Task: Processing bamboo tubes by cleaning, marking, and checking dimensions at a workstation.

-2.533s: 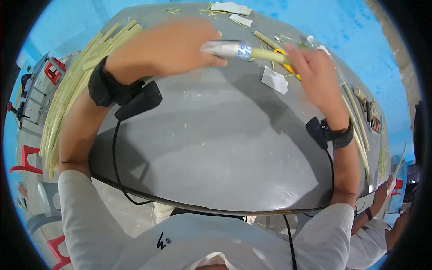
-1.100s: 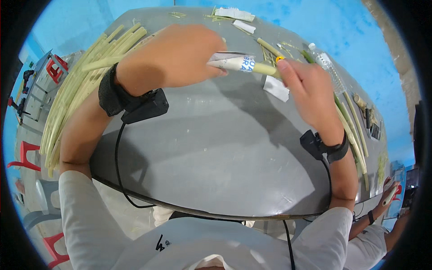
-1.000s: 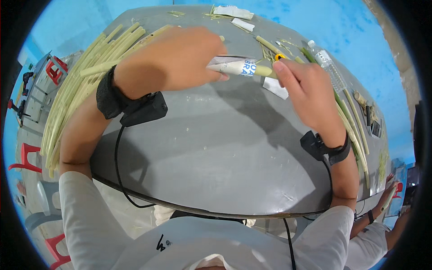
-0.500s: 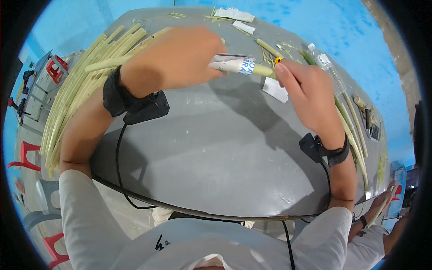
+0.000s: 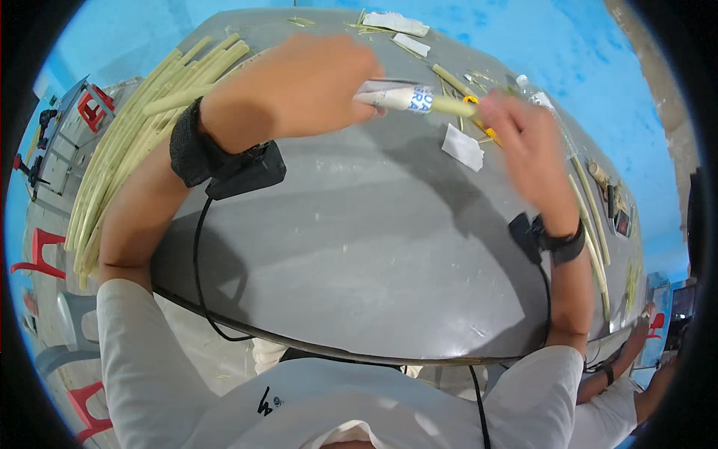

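Note:
My left hand point(image 5: 329, 90) is closed round a pale green stalk point(image 5: 452, 106), gripping it through a wrap of printed paper point(image 5: 396, 97). What seems to be the same stalk's other end point(image 5: 176, 100) comes out left of my wrist, above a bundle of stalks. My right hand point(image 5: 523, 138) is at the right tip of the held stalk. Its fingers are smeared by motion, so whether they grip is unclear. Just beyond them, a yellow object point(image 5: 490, 133) shows on the table, partly covered and its kind hard to make out.
Long peeled-looking stalks point(image 5: 112, 176) lie along the left of the grey table point(image 5: 336, 262). White paper pieces point(image 5: 463, 147) and green shavings are on top. At right lie a clear plastic bottle point(image 5: 550, 112), more stalks point(image 5: 591, 232) and a phone point(image 5: 621, 223). Another person's arm point(image 5: 632, 344) shows lower right.
My right hand has slid rightward along the stalk to its tip, uncovering more of the stalk and of the yellow object. My left hand keeps its grip, shifted slightly.

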